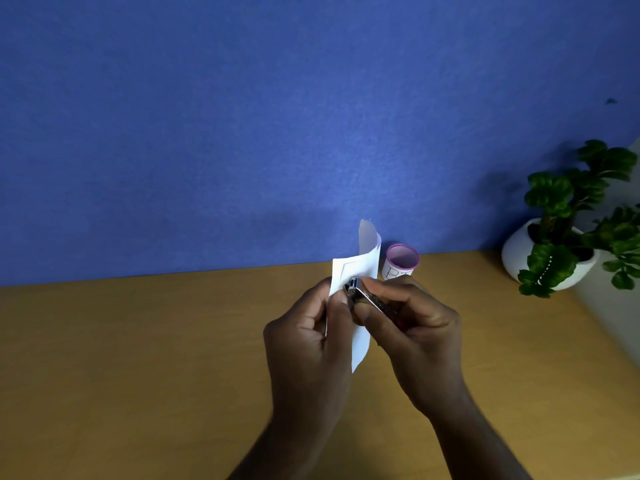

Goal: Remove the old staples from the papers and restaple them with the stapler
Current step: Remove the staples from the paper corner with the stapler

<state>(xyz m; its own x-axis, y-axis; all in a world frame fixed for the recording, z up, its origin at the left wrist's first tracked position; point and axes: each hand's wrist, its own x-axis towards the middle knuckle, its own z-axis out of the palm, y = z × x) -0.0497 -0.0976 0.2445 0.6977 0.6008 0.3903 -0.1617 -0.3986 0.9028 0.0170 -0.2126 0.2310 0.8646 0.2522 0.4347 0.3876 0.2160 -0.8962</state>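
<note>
- Blue fabric-textured wall panel [242, 116] forms the background; a tan wooden desk surface [138, 358] lies below it.
- Left hand [304, 337]: raised above the desk, fingers curled, pinching the left edge of a small white stack of papers [360, 265].
- Papers: held upright in mid-air, clear of the desk, with the top end curling over towards the wall.
- Right hand [412, 327]: fingers and thumb wrapped around a small silver metal stapler [370, 297].
- Stapler: head points left and meets the papers near the left hand's fingertips; whether its mouth closes on the sheets cannot be determined.
- Round purple mesh cup with a white label [401, 259]: stands on the desk just behind the papers.
- Green leafy plant in a rounded white pot [516, 251]: stands at the desk's far right.
</note>
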